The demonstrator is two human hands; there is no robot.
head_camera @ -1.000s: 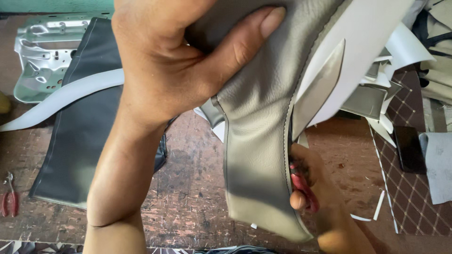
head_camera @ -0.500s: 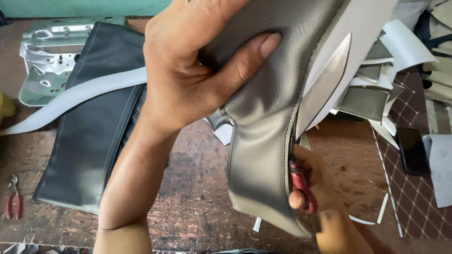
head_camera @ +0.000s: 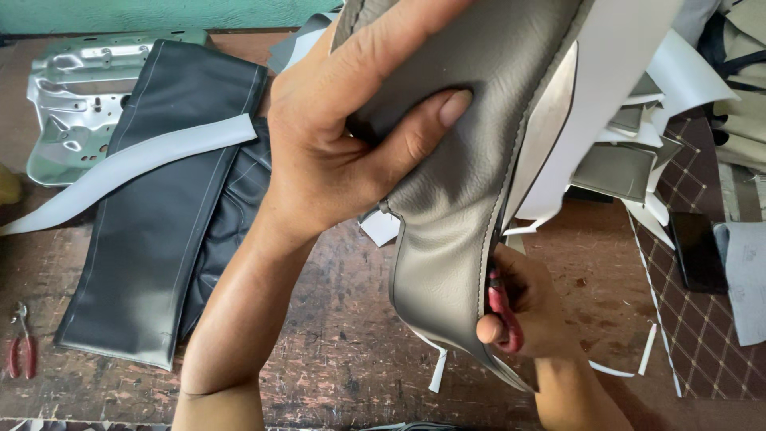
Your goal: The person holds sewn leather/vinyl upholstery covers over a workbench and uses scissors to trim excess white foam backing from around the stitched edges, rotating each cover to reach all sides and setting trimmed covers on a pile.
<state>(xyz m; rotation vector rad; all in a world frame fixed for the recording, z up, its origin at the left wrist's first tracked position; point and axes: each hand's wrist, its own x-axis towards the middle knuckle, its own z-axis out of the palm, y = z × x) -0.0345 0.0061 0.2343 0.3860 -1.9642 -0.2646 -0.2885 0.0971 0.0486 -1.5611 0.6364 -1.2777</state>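
My left hand (head_camera: 343, 152) grips the upper part of a grey leather piece (head_camera: 451, 239), thumb pressed across its front, holding it up over the table. The piece hangs down and narrows toward its lower end. My right hand (head_camera: 519, 315) is partly hidden behind its right edge and closes on a red-handled tool (head_camera: 503, 307), probably scissors, whose blade lies along the stitched seam. A white backing strip (head_camera: 558, 136) peels away to the right of the seam.
A black stitched leather cover (head_camera: 159, 231) lies at left with a white curved strip (head_camera: 128, 168) across it. A metal bracket (head_camera: 72, 96) sits at back left, red pliers (head_camera: 20, 351) at the left edge, a dark phone (head_camera: 698, 251) and leather offcuts (head_camera: 622, 168) at right.
The view has drawn back and my left hand with the grey piece sits further right in the frame. My right hand with the red tool has moved slightly up along the seam.
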